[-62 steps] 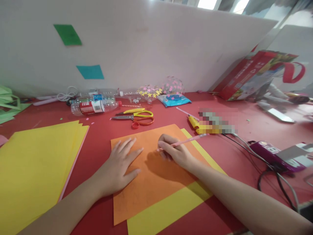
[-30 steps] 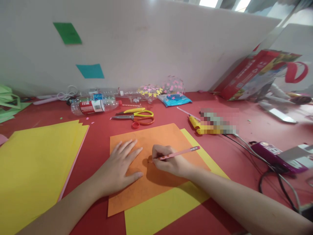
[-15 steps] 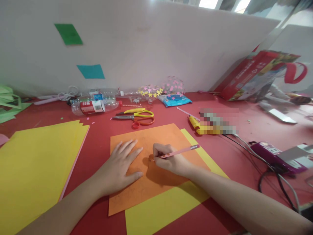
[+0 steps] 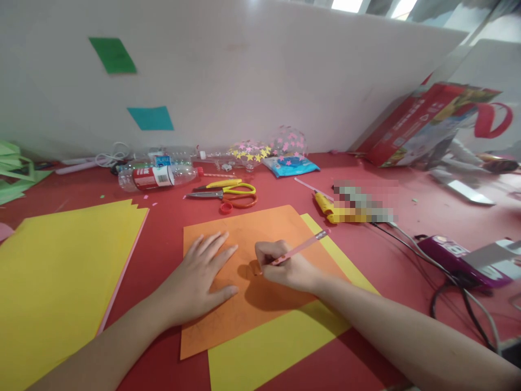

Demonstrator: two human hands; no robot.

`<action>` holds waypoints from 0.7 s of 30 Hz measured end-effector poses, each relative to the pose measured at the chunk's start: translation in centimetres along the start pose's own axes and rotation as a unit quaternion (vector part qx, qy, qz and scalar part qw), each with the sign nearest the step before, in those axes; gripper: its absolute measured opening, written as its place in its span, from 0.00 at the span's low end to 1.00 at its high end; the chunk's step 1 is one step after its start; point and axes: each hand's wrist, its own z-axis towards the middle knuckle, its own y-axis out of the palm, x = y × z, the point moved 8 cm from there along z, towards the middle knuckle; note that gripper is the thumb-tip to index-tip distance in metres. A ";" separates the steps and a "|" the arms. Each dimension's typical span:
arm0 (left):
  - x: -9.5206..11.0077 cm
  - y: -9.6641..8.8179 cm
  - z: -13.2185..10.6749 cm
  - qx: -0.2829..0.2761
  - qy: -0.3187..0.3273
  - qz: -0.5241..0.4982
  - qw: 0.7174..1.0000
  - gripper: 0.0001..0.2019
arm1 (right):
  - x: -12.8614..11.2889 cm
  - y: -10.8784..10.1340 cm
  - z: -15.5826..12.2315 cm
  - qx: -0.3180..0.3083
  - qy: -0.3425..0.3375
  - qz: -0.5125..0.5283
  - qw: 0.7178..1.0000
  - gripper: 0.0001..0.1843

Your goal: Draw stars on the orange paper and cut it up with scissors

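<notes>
1. Orange sheet lies on the red table, right of the yellow stack. Compared with two seconds ago it sits slightly farther from you; over the last half second it looks unmoved.
2. The yellow sheet beneath it, showing along the near and right edges, has slid the same way.
3. Your left hand is almost where it was: palm down, fingers and thumb spread wide, grasping nothing. The orange sheet is directly under it, along that sheet's left part.
4. Your right hand has come nearer to you and a little left since two seconds ago. It is curled closed, with thumb and fingers pinching the pencil. The orange sheet lies under this hand too, and stretches across the gap between your two hands.
5. The scissors lie just beyond the far edge, unchanged.
6. The pencil slants from your right-hand fingers; since half a second ago its rear end has swung away from you and its tip has shifted slightly right. The tip points down-left, between your hands; whether it touches the paper you cannot tell.
</notes>
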 end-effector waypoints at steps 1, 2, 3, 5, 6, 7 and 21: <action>0.0 0.0 0.0 -0.001 0.001 0.000 1.000 0.35 | 0.0 0.0 0.0 0.000 0.001 -0.001 1.000 0.08; 0.1 0.0 0.0 -0.001 0.002 0.000 1.000 0.35 | 0.1 0.0 0.0 0.000 0.002 -0.003 1.000 0.08; 0.1 0.0 0.0 0.000 0.002 0.000 1.000 0.34 | 0.1 0.0 0.0 0.001 0.003 -0.004 1.000 0.08; 0.1 0.0 0.0 -0.001 0.001 0.000 1.000 0.34 | 0.0 0.0 0.0 0.002 0.002 -0.007 1.000 0.08; 0.1 0.0 0.0 -0.001 0.000 -0.002 1.000 0.35 | 0.0 0.0 0.0 0.003 0.002 -0.007 1.000 0.07; 0.1 0.0 0.0 -0.001 -0.001 -0.004 1.000 0.35 | 0.0 0.0 0.0 0.004 0.001 -0.006 1.000 0.07; 0.0 0.1 -0.1 0.000 0.000 0.001 1.000 0.35 | 0.2 0.5 -0.3 -0.006 -0.020 -0.018 1.000 0.08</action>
